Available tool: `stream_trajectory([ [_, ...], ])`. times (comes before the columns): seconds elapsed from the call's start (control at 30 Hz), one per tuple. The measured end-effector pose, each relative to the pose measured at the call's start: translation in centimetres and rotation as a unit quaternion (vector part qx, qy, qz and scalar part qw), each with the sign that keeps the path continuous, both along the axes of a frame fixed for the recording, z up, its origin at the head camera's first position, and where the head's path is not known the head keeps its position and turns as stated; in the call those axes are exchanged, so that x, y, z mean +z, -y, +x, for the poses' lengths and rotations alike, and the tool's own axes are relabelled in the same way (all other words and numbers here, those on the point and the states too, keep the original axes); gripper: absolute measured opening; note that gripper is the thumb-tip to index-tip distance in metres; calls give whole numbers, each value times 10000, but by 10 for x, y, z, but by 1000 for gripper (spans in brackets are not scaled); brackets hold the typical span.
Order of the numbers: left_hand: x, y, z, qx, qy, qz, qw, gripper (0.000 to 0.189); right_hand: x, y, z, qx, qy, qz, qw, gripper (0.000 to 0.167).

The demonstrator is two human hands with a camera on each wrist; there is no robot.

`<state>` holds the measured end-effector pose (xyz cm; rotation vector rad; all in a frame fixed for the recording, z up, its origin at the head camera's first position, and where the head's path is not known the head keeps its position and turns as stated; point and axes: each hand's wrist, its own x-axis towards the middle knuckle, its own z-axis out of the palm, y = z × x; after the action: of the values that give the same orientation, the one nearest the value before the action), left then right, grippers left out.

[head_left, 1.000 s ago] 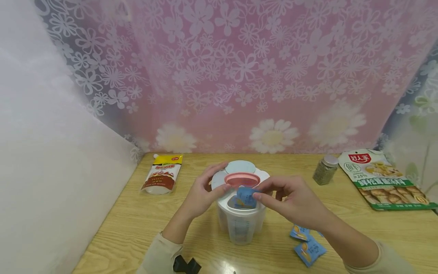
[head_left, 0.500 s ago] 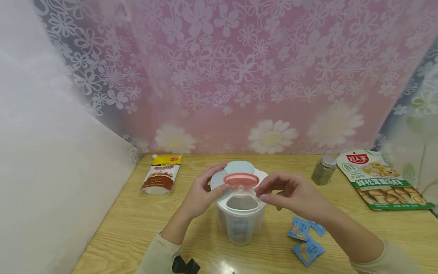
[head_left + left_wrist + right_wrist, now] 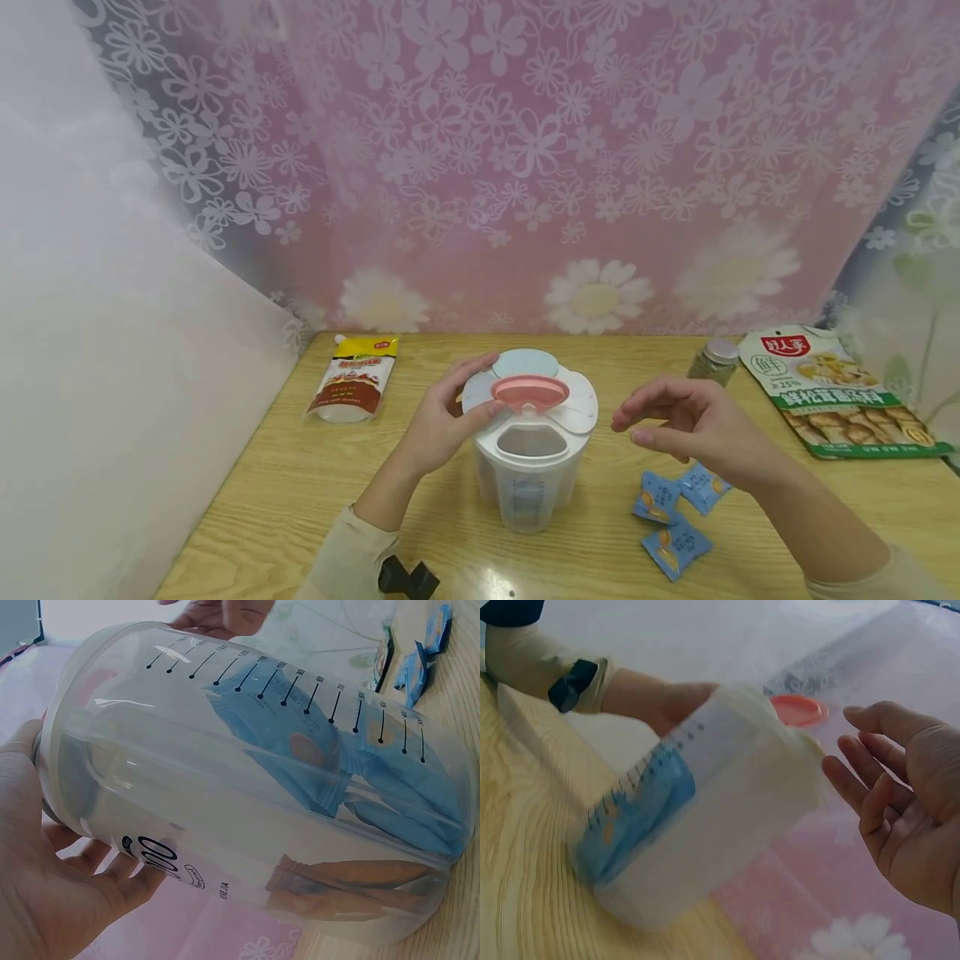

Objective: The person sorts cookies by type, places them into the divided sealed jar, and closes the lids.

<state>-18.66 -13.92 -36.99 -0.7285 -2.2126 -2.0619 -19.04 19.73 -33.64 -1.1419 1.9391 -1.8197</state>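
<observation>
A clear plastic storage canister (image 3: 528,496) with a white divided lid (image 3: 577,400) stands upright on the table. Its pink flap (image 3: 530,392) is raised, leaving the front opening uncovered. My left hand (image 3: 444,423) grips the lid's left side, thumb on top and fingers around the rim. Through the wall in the left wrist view, blue snack packets (image 3: 281,735) fill part of one compartment and brown packets (image 3: 352,885) lie low in another. To the right of the canister, my right hand (image 3: 701,429) hovers with fingers loosely bent and nothing in them. Below it lie 3 blue packets (image 3: 677,547) on the table.
A yellow-and-white pouch (image 3: 351,382) lies at the back left of the wooden table (image 3: 285,500). At the back right are a small jar of dried herbs (image 3: 712,363), partly behind my right hand, and a large mushroom-picture bag (image 3: 840,396). A floral curtain (image 3: 480,167) hangs behind.
A blue packet held over the front opening a second ago has left my right hand and gone into the canister. That hand has since drawn away to the right; the left stays in place.
</observation>
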Motion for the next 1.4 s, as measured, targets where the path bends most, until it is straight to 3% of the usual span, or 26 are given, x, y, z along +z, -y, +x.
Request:
stream_trajectory([
  [0.13,0,0,1,-1,18,-31,10000,59,-15,-15,-4,137,-109,463,9988,31],
  [0.33,0,1,1,17,29,-52,10000,59,-41,-37,-18,517,83,968,9939,37],
  [0.77,-2,0,-1,16,-6,29,10000,59,-91,-62,-30,1125,500,1041,9869,44],
  [1.13,-2,1,-1,26,7,-33,10000,59,-114,-71,-32,658,522,1594,9836,48],
  [1.4,-2,0,-1,-3,-12,26,10000,59,-127,-74,-34,329,187,1729,9842,50],
])
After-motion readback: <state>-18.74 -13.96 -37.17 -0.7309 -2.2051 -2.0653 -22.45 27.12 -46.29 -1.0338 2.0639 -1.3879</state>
